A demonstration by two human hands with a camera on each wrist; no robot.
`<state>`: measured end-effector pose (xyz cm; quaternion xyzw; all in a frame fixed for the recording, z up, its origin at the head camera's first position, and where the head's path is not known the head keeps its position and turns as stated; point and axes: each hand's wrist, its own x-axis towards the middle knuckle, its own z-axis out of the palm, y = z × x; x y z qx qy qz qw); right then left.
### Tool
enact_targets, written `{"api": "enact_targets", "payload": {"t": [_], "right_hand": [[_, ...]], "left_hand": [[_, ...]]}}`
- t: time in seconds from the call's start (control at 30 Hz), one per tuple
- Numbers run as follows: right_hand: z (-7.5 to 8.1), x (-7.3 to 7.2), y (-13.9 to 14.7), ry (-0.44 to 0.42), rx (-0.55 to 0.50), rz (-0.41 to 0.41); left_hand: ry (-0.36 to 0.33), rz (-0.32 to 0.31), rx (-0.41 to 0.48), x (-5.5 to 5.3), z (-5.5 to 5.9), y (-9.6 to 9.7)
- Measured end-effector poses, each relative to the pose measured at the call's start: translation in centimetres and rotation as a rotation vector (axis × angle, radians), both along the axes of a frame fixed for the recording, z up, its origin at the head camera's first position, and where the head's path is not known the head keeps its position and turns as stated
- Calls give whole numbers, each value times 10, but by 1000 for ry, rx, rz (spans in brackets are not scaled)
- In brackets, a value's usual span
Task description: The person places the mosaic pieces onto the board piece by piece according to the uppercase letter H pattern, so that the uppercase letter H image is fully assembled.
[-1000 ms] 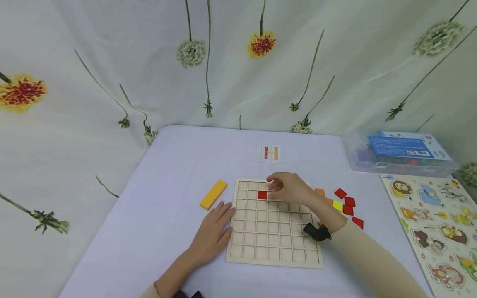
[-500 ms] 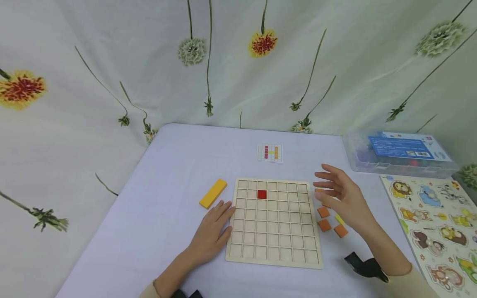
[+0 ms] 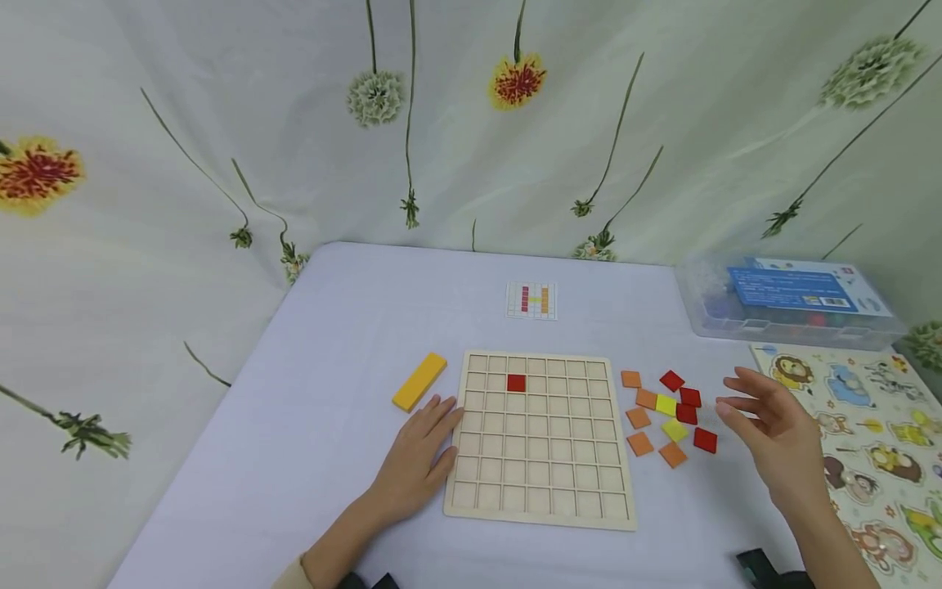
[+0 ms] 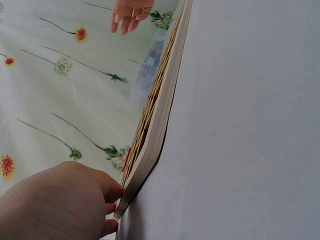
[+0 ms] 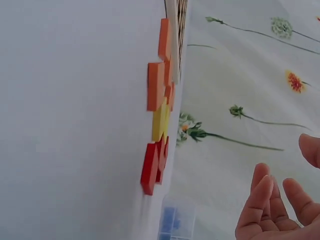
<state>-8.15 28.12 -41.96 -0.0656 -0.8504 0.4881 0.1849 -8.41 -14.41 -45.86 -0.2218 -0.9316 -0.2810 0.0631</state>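
Note:
A square wooden grid board (image 3: 540, 522) lies on the table with one red tile (image 3: 517, 383) in a cell of its second row from the back. My left hand (image 3: 415, 458) rests flat on the table, its fingers touching the board's left edge; in the left wrist view the fingertips meet that edge. To the right of the board lie loose square tiles: several orange ones (image 3: 640, 444), two yellow ones (image 3: 666, 405) and several red ones (image 3: 705, 440). My right hand (image 3: 780, 438) hovers right of these tiles, fingers loosely bent, holding nothing.
A yellow-orange bar (image 3: 419, 382) lies left of the board. Behind the board is a small pattern card (image 3: 531, 301). A clear plastic case (image 3: 795, 331) stands at the back right, with an animal picture board (image 3: 876, 483) in front of it. A flowered cloth (image 3: 441, 164) hangs behind.
My right hand has left the board beside the red tile and swung right, past the loose tiles, uncovering them. My left hand has stayed at the board's edge.

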Motion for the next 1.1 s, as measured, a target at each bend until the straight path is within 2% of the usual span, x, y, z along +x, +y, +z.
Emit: {"api": "enact_targets", "payload": {"t": [0.13,0.3,0.43,0.67,0.87,1.1], "right_hand": [[2,8,2,-95,-36,-97],[-5,11,6,-220,-81,-152],[-12,10,11,-286,-120,-127],[-22,11,19,-356,-81,-53],[-29,10,20,-396,51,31],[-32,10,21,-390,148,70]], "left_hand": [[11,-1,-3,-1,0,0],[9,0,-5,-1,0,-1],[13,3,2,-1,1,-2],[30,-2,-10,-1,0,-2],[-1,-1,3,-1,0,-1],[-6,-1,3,0,0,-1]]}}
